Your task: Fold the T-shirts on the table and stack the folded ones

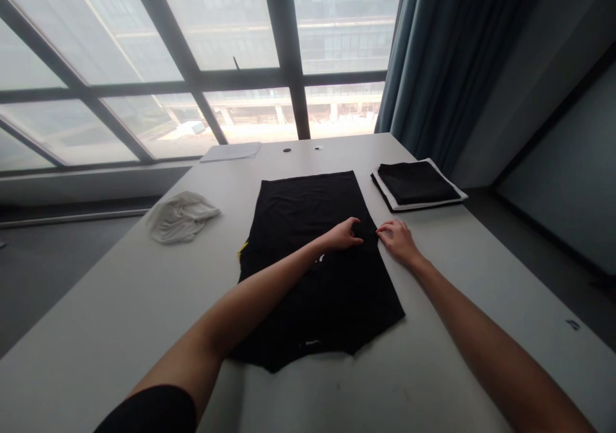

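A black garment (312,253) lies spread flat on the white table (457,279), partly folded lengthwise. My left hand (342,234) reaches across it and pinches the cloth near its right edge. My right hand (397,239) rests at that same right edge, its fingers curled onto the fabric. A small yellow tag shows at the garment's left edge.
A stack of folded black and white clothes (416,184) sits at the right back. A crumpled white garment (179,216) lies at the left. A sheet of paper (231,152) lies near the window. Blue curtains (443,61) hang at the right.
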Action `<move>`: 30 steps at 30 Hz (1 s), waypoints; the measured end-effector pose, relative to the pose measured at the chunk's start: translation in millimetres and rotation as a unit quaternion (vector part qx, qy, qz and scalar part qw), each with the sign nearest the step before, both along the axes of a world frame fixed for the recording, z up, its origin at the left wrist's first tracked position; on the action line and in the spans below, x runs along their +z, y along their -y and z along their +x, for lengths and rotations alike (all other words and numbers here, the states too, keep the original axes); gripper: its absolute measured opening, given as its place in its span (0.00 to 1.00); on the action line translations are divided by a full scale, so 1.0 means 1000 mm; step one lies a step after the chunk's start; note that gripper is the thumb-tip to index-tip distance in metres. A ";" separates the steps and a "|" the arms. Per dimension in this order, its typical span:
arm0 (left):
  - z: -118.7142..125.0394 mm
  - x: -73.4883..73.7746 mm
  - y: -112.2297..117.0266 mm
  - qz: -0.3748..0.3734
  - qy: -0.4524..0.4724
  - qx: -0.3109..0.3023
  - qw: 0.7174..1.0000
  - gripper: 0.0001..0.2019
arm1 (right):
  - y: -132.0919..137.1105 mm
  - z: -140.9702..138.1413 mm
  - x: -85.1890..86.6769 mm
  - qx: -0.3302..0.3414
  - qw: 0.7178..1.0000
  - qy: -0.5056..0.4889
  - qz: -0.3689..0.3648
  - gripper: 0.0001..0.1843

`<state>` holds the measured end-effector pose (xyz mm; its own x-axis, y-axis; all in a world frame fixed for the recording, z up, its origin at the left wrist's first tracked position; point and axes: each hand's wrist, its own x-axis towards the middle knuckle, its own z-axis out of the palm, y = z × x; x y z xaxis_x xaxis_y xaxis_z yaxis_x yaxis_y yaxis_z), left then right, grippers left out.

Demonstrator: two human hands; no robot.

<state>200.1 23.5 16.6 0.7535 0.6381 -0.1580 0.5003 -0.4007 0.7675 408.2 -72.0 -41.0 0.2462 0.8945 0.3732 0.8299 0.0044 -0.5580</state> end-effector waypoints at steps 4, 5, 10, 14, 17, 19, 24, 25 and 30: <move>-0.005 0.002 0.004 0.026 0.002 0.018 0.999 0.32 | -0.001 -0.002 0.000 -0.013 1.000 0.012 0.001 0.08; -0.006 0.003 0.005 0.029 0.000 0.017 0.999 0.33 | -0.001 -0.003 0.001 -0.017 1.000 0.015 0.000 0.08; -0.018 0.012 0.012 0.045 -0.020 -0.059 0.997 0.41 | 0.000 -0.006 0.003 -0.026 0.999 0.028 -0.003 0.08; -0.028 0.016 0.020 0.060 -0.036 -0.101 0.992 0.35 | 0.001 -0.008 0.005 -0.030 0.999 0.031 0.001 0.08; -0.031 0.016 0.033 0.172 -0.084 -0.074 0.979 0.28 | 0.002 -0.009 0.006 -0.028 0.999 0.032 -0.002 0.08; -0.029 0.013 0.045 0.278 -0.068 -0.050 0.957 0.23 | 0.001 -0.008 0.005 -0.027 0.999 0.032 -0.003 0.08; -0.016 -0.011 0.073 0.366 0.003 -0.140 0.920 0.25 | -0.001 -0.006 0.001 -0.035 0.999 0.030 0.004 0.11; -0.014 -0.017 0.076 0.367 -0.014 -0.151 0.918 0.29 | -0.001 -0.006 0.000 -0.034 0.999 0.032 0.005 0.12; -0.018 -0.035 0.078 0.387 -0.057 -0.155 0.907 0.37 | -0.001 -0.007 -0.001 -0.037 0.998 0.054 0.006 0.10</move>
<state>182.2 -54.1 -18.9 0.9227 0.3513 0.1586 0.3297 -0.9325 0.1474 401.3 -71.2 -41.8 0.2687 0.8710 0.4113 0.8836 -0.0530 -0.4652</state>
